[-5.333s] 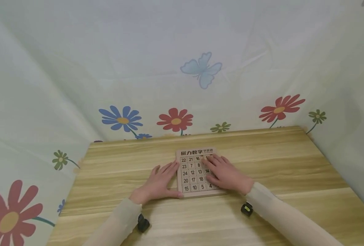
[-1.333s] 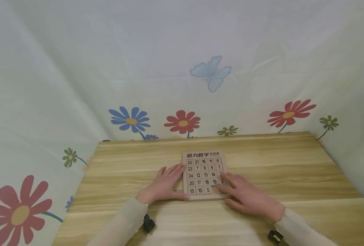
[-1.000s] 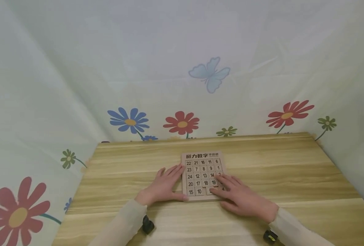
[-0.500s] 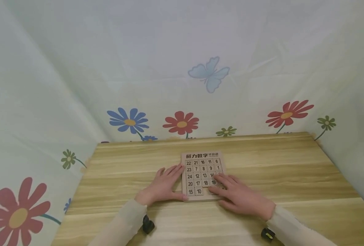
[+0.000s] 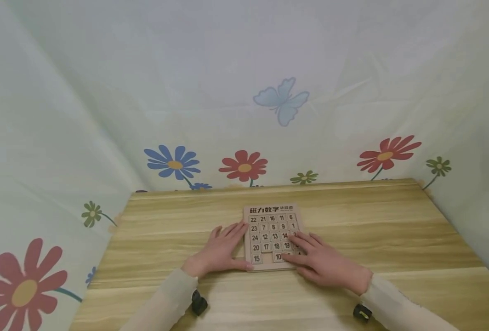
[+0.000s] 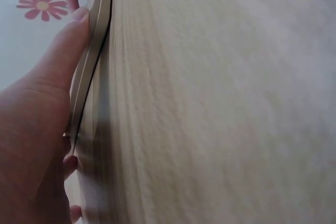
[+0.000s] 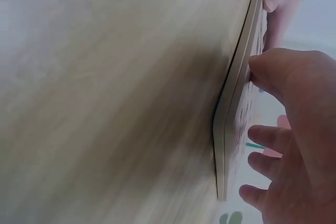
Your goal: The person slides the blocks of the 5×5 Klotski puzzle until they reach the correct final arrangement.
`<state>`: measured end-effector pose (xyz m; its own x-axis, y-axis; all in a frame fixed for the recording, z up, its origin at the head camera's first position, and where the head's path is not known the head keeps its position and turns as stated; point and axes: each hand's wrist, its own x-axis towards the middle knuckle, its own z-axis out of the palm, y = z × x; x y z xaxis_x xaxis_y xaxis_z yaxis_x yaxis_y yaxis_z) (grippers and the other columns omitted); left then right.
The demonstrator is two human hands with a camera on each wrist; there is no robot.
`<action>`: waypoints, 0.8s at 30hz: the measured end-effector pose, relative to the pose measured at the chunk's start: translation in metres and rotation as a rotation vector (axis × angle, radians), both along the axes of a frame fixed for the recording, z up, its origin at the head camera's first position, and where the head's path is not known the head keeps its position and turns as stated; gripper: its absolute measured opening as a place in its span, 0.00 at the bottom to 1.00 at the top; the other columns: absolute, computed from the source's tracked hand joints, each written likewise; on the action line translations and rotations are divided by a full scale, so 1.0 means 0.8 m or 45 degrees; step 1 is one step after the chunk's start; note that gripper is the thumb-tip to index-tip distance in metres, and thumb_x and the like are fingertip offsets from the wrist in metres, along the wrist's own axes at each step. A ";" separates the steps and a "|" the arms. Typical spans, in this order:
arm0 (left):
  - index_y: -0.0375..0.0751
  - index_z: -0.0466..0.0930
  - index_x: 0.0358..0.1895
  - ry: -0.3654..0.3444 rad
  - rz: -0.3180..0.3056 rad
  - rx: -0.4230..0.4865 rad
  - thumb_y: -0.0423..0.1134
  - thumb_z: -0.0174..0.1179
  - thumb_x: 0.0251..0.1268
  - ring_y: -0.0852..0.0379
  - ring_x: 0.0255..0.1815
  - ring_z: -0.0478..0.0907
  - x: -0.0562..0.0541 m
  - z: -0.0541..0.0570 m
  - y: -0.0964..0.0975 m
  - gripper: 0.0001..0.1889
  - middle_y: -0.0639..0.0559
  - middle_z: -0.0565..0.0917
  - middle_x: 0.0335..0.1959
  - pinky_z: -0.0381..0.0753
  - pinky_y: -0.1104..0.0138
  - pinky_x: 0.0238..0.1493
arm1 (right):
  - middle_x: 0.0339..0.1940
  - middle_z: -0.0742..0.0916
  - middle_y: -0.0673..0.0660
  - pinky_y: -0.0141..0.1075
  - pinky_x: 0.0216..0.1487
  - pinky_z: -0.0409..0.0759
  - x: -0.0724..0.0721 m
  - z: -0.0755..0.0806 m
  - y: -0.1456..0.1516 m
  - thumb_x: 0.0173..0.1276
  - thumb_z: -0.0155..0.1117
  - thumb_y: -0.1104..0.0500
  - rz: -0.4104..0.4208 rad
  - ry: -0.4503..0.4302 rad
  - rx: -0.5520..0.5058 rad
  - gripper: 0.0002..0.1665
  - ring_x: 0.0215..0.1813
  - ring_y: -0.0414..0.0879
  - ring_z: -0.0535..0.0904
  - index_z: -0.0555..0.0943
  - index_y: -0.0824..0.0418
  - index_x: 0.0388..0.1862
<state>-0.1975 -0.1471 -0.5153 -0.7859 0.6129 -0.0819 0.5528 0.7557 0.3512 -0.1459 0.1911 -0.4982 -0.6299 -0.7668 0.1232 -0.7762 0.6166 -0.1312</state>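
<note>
A wooden number sliding puzzle lies flat on the table, with Chinese characters along its top. My left hand rests at its left side, fingers extended against the left edge and thumb on the front left corner. In the left wrist view, the thumb lies along the rim. My right hand reaches over the puzzle's right side, a fingertip on the number 10 tile in the front row. The gap is between 15 and 10. Right fingers partly cover some right-hand tiles.
The wood-grain table extends around the puzzle. A pale curtain printed with flowers and a butterfly surrounds its back and sides. A black wrist device sits at the left cuff, another at the right.
In the front row, tiles 5 and then 10 have slid right, moving the gap leftward to beside 15. The right hand shifts slightly over the tiles. My left hand keeps its place.
</note>
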 end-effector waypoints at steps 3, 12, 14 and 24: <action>0.41 0.47 0.86 -0.006 -0.007 0.001 0.79 0.62 0.56 0.41 0.85 0.50 0.000 0.001 -0.001 0.64 0.45 0.49 0.87 0.43 0.33 0.79 | 0.79 0.71 0.67 0.66 0.75 0.63 -0.002 0.001 -0.001 0.77 0.64 0.47 0.008 0.032 0.012 0.28 0.79 0.68 0.64 0.78 0.47 0.74; 0.41 0.46 0.86 -0.021 -0.034 -0.027 0.80 0.61 0.56 0.40 0.85 0.50 0.000 0.001 0.000 0.65 0.45 0.49 0.87 0.44 0.33 0.79 | 0.81 0.69 0.63 0.64 0.78 0.59 -0.009 -0.004 -0.052 0.81 0.57 0.45 0.092 -0.014 0.043 0.31 0.81 0.63 0.62 0.72 0.44 0.79; 0.41 0.46 0.86 -0.018 -0.032 -0.018 0.80 0.60 0.55 0.40 0.85 0.49 -0.001 -0.002 0.000 0.65 0.45 0.49 0.87 0.44 0.33 0.79 | 0.82 0.68 0.61 0.64 0.79 0.58 -0.008 -0.006 -0.056 0.81 0.56 0.44 0.093 -0.027 0.053 0.30 0.82 0.62 0.61 0.71 0.43 0.80; 0.42 0.47 0.86 0.021 -0.012 0.008 0.82 0.60 0.53 0.42 0.85 0.50 -0.003 -0.009 -0.002 0.66 0.46 0.50 0.87 0.44 0.34 0.79 | 0.79 0.71 0.65 0.64 0.77 0.61 -0.008 0.006 -0.030 0.79 0.60 0.46 0.043 0.033 0.093 0.27 0.79 0.66 0.64 0.77 0.44 0.75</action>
